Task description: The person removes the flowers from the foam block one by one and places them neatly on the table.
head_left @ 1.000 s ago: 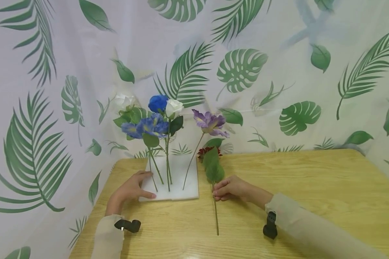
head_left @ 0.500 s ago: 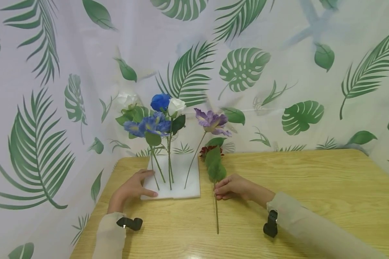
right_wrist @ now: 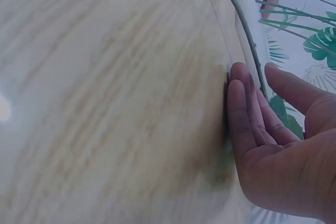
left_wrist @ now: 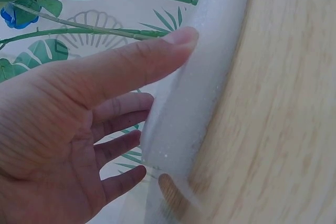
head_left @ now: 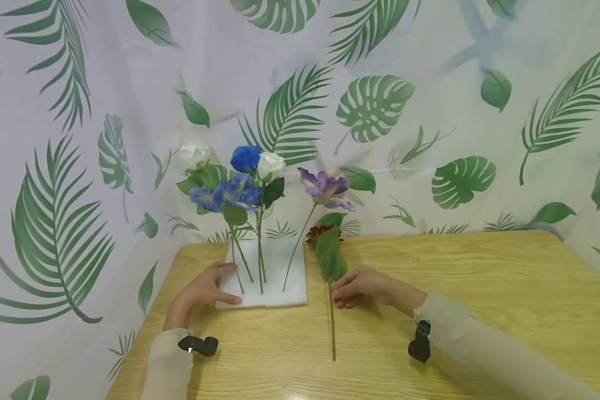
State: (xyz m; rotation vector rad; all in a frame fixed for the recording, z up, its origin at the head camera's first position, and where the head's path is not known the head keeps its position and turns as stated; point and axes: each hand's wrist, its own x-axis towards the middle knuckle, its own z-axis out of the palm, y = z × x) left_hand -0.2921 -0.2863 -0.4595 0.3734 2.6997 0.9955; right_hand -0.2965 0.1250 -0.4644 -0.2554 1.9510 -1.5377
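Note:
My left hand [head_left: 204, 289] rests at the left edge of a white foam board [head_left: 290, 297]. Its thumb touches the top near the front, with the other fingers extended along the left side. Stems stand in the foam: a blue rose [head_left: 245, 159], a white rose [head_left: 270, 166], blue irises [head_left: 230, 194], a purple iris [head_left: 325, 189] and a paler white bloom [head_left: 196, 157]. Right of the board lies a dark red flower [head_left: 321, 234] with green leaves. My right hand [head_left: 362, 288] is beside its stem [right_wrist: 247, 30], which passes between parted thumb and fingers in the right wrist view.
The wood-grain table [head_left: 455, 278] extends to the right of the flowers. A leaf-printed curtain [head_left: 420, 111] hangs along the back and left sides of the table. A black wrist camera [head_left: 420, 340] is strapped over each sleeve.
My right hand's fingers have loosened and shifted slightly right of the red flower's stem, which they pinched before. The left hand and the foam board stay in place.

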